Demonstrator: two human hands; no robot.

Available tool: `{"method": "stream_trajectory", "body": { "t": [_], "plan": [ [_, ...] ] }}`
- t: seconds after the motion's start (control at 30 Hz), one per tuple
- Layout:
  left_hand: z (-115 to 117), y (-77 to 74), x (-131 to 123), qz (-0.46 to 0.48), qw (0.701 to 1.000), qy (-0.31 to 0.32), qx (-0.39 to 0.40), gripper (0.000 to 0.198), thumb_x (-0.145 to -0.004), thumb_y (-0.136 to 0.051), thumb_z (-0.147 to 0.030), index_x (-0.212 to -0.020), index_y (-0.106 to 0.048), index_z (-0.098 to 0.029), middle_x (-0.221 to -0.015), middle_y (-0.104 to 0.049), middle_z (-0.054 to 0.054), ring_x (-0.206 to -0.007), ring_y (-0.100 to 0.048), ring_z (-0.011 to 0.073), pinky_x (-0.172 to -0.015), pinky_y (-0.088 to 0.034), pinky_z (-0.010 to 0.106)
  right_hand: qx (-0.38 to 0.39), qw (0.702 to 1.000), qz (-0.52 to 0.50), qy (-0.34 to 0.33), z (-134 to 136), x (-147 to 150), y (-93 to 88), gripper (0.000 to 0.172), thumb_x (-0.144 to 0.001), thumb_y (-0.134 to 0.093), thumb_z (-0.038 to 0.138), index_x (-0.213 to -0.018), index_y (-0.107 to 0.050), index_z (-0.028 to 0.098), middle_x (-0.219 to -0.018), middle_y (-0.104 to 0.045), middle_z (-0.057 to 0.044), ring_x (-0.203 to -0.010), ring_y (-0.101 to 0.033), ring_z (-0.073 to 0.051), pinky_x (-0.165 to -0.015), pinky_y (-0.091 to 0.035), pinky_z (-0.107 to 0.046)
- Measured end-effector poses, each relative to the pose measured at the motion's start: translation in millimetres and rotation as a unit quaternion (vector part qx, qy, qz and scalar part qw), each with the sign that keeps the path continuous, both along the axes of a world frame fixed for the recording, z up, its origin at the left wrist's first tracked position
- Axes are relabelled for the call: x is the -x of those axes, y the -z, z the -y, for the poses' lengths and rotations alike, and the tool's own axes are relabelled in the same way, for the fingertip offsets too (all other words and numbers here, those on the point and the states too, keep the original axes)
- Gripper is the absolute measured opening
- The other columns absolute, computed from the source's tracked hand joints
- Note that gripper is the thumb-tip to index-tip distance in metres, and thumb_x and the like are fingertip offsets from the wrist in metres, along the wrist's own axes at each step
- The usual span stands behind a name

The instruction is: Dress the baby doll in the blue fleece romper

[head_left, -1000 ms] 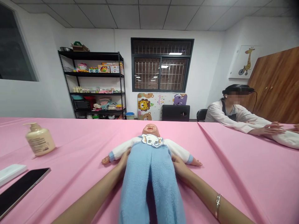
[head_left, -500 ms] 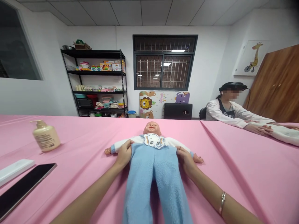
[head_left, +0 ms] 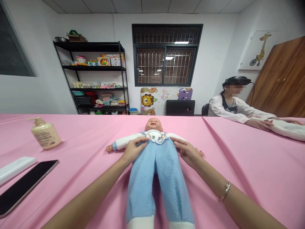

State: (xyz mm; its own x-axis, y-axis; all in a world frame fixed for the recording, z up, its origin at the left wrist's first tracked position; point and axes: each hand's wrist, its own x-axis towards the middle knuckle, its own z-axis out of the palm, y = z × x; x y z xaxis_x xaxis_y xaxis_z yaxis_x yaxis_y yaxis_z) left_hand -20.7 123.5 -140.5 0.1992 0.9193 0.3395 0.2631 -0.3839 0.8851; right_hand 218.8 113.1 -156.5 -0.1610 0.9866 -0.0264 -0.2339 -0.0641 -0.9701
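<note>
A baby doll (head_left: 154,124) lies on its back on the pink table cover (head_left: 78,203), dressed in a white top and blue fleece trousers (head_left: 158,178) with an elephant bib (head_left: 155,137). My left hand (head_left: 133,150) lies on the doll's chest and side, with its fingers on the white top beside the bib. On the other side, my right hand (head_left: 187,152) presses against the doll's trunk, with its fingers reaching toward the bib. The doll's trunk lies between my hands.
A cream pump bottle (head_left: 45,133), a white box (head_left: 15,170) and a black smartphone (head_left: 26,181) lie at the left. At the right, a seated co-worker (head_left: 228,105) has both hands on a white bundle (head_left: 286,128). A metal shelf (head_left: 90,76) holds baby goods behind.
Both my hands have slid up the doll from its waist to its chest, closer to the bib. The view has tilted slightly upward, and the co-worker's hands stay on the bundle.
</note>
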Motion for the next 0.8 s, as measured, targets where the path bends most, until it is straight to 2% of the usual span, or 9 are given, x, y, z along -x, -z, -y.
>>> {"method": "stream_trajectory", "body": {
  "t": [0.13,0.23,0.33,0.47,0.53,0.63,0.7,0.77,0.8],
  "plan": [
    [-8.4,7.0,4.6,-0.003,1.000,-0.007,-0.013,0.039,-0.070,-0.059,-0.038,-0.100,-0.064,-0.013,-0.112,-0.057,0.005,-0.109,-0.051,0.0137,-0.106,-0.036,0.029,-0.006,0.999,0.031,0.040,-6.7,-7.2,8.0,0.062,-0.054,-0.070,0.041,-0.111,-0.054,0.022,-0.119,-0.051,-0.001,-0.102,-0.054,-0.006,-0.088,-0.044,-0.017],
    [-16.0,16.5,10.9,0.006,0.998,-0.054,0.007,0.042,-0.071,-0.057,-0.040,-0.103,-0.060,-0.013,-0.109,-0.057,0.006,-0.103,-0.054,0.0126,-0.100,-0.040,0.028,0.006,0.997,0.056,0.050,-12.6,-16.7,16.8,0.065,-0.056,-0.069,0.045,-0.114,-0.050,0.022,-0.116,-0.053,-0.002,-0.096,-0.055,-0.004,-0.082,-0.045,-0.015],
    [-22.0,26.5,18.2,0.005,0.995,-0.097,0.020,0.046,-0.071,-0.057,-0.046,-0.101,-0.056,-0.012,-0.104,-0.058,0.006,-0.095,-0.055,0.0117,-0.089,-0.043,0.025,0.007,0.994,0.106,0.014,-10.7,-19.9,19.1,0.065,-0.060,-0.062,0.055,-0.112,-0.049,0.020,-0.107,-0.056,-0.004,-0.078,-0.054,-0.001,-0.067,-0.042,-0.012],
    [-27.0,35.3,23.9,-0.001,0.997,-0.081,0.022,0.041,-0.072,-0.054,-0.048,-0.087,-0.055,-0.010,-0.091,-0.058,0.005,-0.083,-0.053,0.0087,-0.079,-0.043,0.020,-0.030,0.975,0.214,-0.055,-3.0,-15.5,13.8,0.059,-0.058,-0.059,0.062,-0.083,-0.054,0.008,-0.084,-0.058,-0.003,-0.063,-0.042,0.004,-0.059,-0.033,-0.009],
    [-28.4,38.2,24.5,0.003,0.998,-0.068,0.016,0.041,-0.072,-0.053,-0.048,-0.087,-0.054,-0.010,-0.089,-0.057,0.003,-0.082,-0.052,0.0076,-0.077,-0.042,0.019,-0.047,0.972,0.231,-0.017,-4.4,-15.3,13.7,0.061,-0.056,-0.059,0.064,-0.076,-0.051,0.007,-0.075,-0.056,-0.002,-0.060,-0.038,0.004,-0.058,-0.030,-0.009],
    [-29.1,41.8,23.9,0.001,0.998,-0.067,0.011,0.040,-0.073,-0.051,-0.048,-0.087,-0.052,-0.010,-0.088,-0.056,0.003,-0.080,-0.050,0.0067,-0.076,-0.041,0.018,-0.065,0.964,0.225,0.126,-12.3,-18.0,16.9,0.063,-0.054,-0.058,0.066,-0.079,-0.051,0.008,-0.077,-0.056,-0.003,-0.065,-0.045,0.000,-0.064,-0.036,-0.013],
    [-28.9,43.7,23.4,-0.003,0.997,-0.072,0.009,0.040,-0.074,-0.051,-0.048,-0.086,-0.052,-0.010,-0.087,-0.055,0.002,-0.080,-0.050,0.0066,-0.075,-0.040,0.017,-0.083,0.944,0.250,0.200,-13.2,-16.4,15.0,0.058,-0.057,-0.058,0.061,-0.079,-0.052,0.008,-0.080,-0.057,-0.005,-0.070,-0.048,-0.002,-0.070,-0.039,-0.016],
    [-28.7,44.9,22.8,-0.006,0.997,-0.075,0.006,0.040,-0.074,-0.050,-0.048,-0.086,-0.052,-0.010,-0.086,-0.055,0.002,-0.080,-0.050,0.0066,-0.075,-0.040,0.017,-0.130,0.918,0.290,0.235,-3.4,-6.7,5.7,0.048,-0.063,-0.056,0.056,-0.076,-0.053,0.010,-0.079,-0.057,-0.006,-0.069,-0.046,-0.002,-0.070,-0.037,-0.017],
    [-28.7,45.1,22.6,-0.006,0.997,-0.076,0.004,0.040,-0.074,-0.050,-0.048,-0.086,-0.052,-0.010,-0.086,-0.055,0.002,-0.080,-0.050,0.0067,-0.076,-0.040,0.017,-0.169,0.910,0.303,0.229,6.2,1.6,-1.1,0.044,-0.066,-0.054,0.054,-0.075,-0.053,0.011,-0.077,-0.056,-0.006,-0.067,-0.044,-0.002,-0.067,-0.035,-0.017]
  ]
}}
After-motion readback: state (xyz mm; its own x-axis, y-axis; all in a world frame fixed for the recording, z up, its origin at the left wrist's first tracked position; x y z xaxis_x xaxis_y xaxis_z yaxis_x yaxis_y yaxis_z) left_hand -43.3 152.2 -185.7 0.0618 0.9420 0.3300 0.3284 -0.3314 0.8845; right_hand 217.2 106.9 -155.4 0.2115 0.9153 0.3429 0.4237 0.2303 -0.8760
